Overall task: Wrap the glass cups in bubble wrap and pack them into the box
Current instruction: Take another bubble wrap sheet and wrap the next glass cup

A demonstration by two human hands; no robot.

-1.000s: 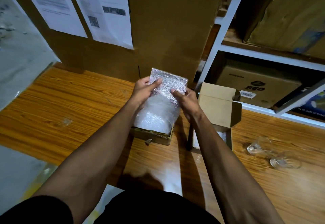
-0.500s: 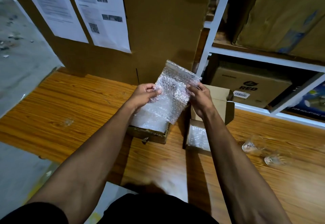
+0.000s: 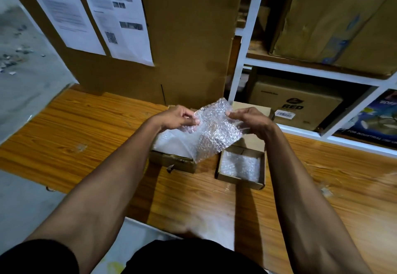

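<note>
Both hands (image 3: 178,119) (image 3: 251,123) pinch bubble wrap (image 3: 217,134) (above box (image 3: 261,166)).

Bubble wrap sheet (image 3: 217,129), translucent, held tilted above the table. Small cardboard box (image 3: 241,180) open, lined with bubble wrap, just right of it.

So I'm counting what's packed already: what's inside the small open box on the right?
Inside the small box lies bubble wrap covering its floor. Whether a cup sits within that wrap cannot be seen; nothing else shows there.
</note>
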